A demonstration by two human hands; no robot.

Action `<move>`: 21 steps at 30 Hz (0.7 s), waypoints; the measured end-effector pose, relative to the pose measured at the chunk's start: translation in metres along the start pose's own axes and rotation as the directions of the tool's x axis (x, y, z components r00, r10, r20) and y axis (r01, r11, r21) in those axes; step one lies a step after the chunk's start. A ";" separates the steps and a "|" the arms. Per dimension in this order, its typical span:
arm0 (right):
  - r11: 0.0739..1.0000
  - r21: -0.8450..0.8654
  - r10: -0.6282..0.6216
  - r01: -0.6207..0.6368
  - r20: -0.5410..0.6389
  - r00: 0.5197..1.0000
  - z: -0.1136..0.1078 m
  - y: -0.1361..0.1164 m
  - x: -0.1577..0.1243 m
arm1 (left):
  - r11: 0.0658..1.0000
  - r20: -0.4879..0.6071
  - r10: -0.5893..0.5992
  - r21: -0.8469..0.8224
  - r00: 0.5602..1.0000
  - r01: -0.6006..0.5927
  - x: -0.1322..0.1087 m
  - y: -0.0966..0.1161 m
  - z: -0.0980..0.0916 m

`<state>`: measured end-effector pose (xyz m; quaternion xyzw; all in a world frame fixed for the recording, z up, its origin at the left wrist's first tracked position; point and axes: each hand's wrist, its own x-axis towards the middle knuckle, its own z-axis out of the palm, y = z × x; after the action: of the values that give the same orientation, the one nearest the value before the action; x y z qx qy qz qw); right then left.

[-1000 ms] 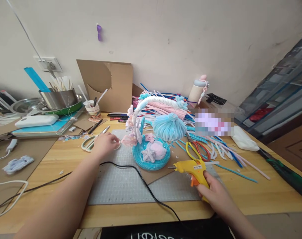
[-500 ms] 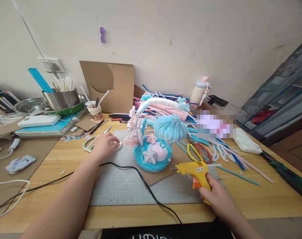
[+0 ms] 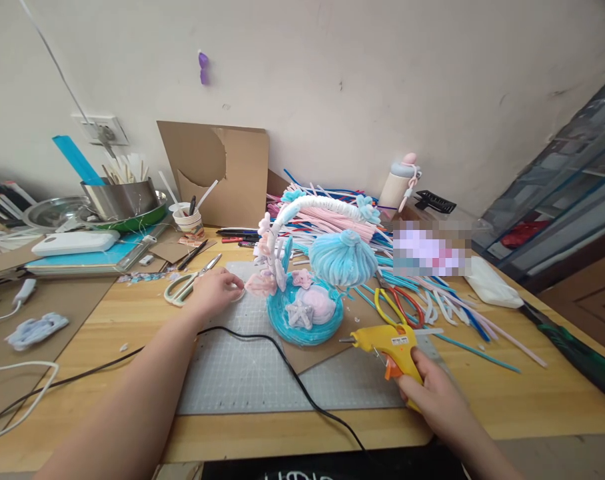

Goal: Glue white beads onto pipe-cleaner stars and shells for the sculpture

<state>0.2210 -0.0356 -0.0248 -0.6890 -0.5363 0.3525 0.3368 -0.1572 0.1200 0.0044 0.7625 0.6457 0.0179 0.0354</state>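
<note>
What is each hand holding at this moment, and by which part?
The right hand holds the yellow glue gun by its handle. The left hand rests at the edge of the cutting mat; whether it pinches anything cannot be told.

Left hand [image 3: 213, 292] sits left of centre, palm down, fingers curled; fingertips look pinched together, hard to tell. Left forearm [image 3: 132, 393] is bare and stretches diagonally away from the near left corner. Right hand [image 3: 432, 393] is near right, fingers wrapped in a closed grip. Right forearm [image 3: 482, 453] is bare, leaving at the near edge.
</note>
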 end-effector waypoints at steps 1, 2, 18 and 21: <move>1.000 0.002 0.003 -0.003 -0.005 1.000 0.000 0.000 0.000 | 1.000 0.000 0.000 0.001 1.000 0.000 0.000 0.000 0.000; 1.000 0.004 0.005 -0.005 -0.011 1.000 0.000 0.000 0.000 | 1.000 0.001 -0.001 0.002 1.000 0.001 0.000 0.000 -0.001; 0.979 0.203 0.025 -0.017 -0.039 0.999 0.001 0.000 -0.004 | 0.935 -0.045 -0.038 -0.355 0.998 0.020 -0.007 0.001 -0.017; 0.962 0.274 0.014 -0.016 0.010 1.000 -0.002 0.000 -0.013 | 0.836 -0.083 -0.062 -0.549 0.995 0.007 -0.024 0.005 -0.033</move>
<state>0.2205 -0.0484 -0.0218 -0.6385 -0.4784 0.4285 0.4241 -0.1585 0.0967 0.0382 0.7070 0.6282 0.2382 0.2210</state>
